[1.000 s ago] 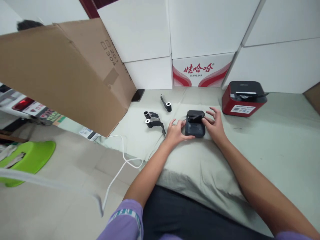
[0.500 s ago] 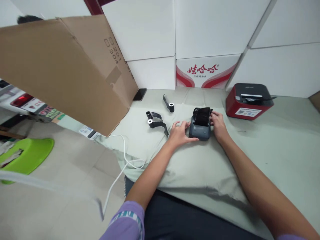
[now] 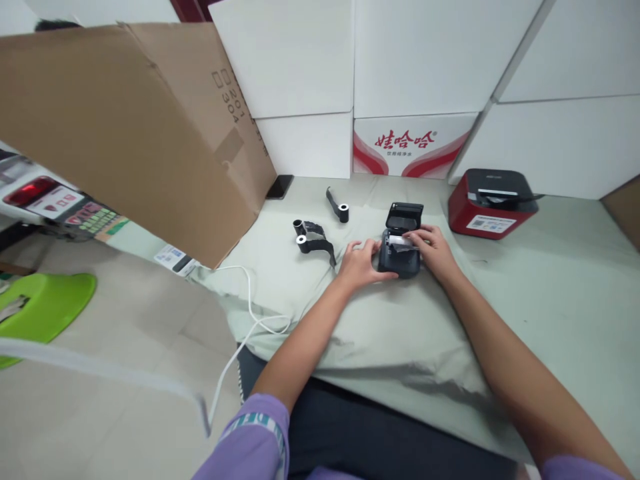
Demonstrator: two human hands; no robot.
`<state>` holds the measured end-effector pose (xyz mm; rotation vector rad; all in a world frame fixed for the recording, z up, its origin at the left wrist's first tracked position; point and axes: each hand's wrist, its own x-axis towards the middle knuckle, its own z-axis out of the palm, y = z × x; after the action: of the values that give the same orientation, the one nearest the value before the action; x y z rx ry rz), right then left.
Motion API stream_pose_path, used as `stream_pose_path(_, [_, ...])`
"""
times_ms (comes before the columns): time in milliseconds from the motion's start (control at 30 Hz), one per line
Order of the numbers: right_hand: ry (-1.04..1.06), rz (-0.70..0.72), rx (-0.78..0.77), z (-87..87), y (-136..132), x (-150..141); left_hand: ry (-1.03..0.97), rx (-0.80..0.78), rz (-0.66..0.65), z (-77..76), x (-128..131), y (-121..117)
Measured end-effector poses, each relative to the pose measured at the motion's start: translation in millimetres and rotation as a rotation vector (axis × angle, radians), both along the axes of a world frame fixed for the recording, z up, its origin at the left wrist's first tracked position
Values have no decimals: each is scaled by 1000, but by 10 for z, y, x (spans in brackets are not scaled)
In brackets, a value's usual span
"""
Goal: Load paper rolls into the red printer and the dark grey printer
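Locate the white boxes (image 3: pixel 415 57), stacked across the top of the frame; a printed box (image 3: pixel 420 150) with red lettering sits in the bottom row. In front of them is the bench (image 3: pixel 565 287), covered with a pale green cloth. A brown cardboard box (image 3: pixel 110 113) leans across the upper left. The green stool (image 3: pixel 50 307) is at the left edge, on the tiled floor (image 3: pixel 145 353). A white cable (image 3: pixel 235 357) loops over the bench edge and hangs down, lower left of center.

The red unit (image 3: pixel 493 207) with a black top stands on the bench, right of center. Your black device (image 3: pixel 400 262) is on the bench just right of the frame's center, between your hands, with its lid (image 3: pixel 404 215) raised at the rear.

Your left hand (image 3: pixel 359 265) is spread around the left side of the black device and holds it, thumb along the near edge. Your right hand (image 3: pixel 437 252) is narrow: its fingertips hold the right end of a white piece (image 3: pixel 400 243) in the opening of the black device.

Left of your black device lie the two lower black rolls (image 3: pixel 303 242), close together, and the upper black roll (image 3: pixel 343 213), apart from them, each with a black strip trailing. The phone (image 3: pixel 280 187) lies beside the cardboard box.
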<state>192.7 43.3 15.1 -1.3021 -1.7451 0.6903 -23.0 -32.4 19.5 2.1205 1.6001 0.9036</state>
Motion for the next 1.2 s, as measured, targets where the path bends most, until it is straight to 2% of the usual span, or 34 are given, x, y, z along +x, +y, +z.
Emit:
stream_pose_path(133, [-385, -51, 28, 204, 53, -13, -8, 26, -16, -30, -2, 12])
stream_pose_path(267, [-764, 57, -137, 394, 257, -83, 6, 13, -15, -49, -2, 32])
stream_pose_path(367, [-870, 90, -205, 468, 350, -140, 7, 6, -15, -39, 0, 32])
stream_pose_path(500, [-735, 9, -52, 646, 260, -99, -1, -12, -11, -17, 3, 25])
stream_pose_path(567, [-591, -94, 38, 818, 158, -62, -2, -6, 2, -13, 2, 28])
stream_pose_path(667, [-345, -193, 79, 1098, 9, -125, 9, 2, 13, -18, 0, 42])
stream_pose_path(800, [1, -77, 14, 1290, -57, -537, -31, -27, -4, -26, -2, 54])
stream_pose_path(900, [152, 30, -12, 1287, 34, -969, -52, -21, -8, -15, 2, 41])
stream_pose_path(1000, [165, 68, -1, 1212, 183, -1383, -25, -19, -3, 9, 9, 34])
stream_pose_path(1133, [171, 58, -96, 998, 347, -1809, 55, -22, -46, 17, 10, 73])
stream_pose_path(1200, [156, 35, -90, 874, 407, -1936, 75, -34, -69, -6, 6, 105])
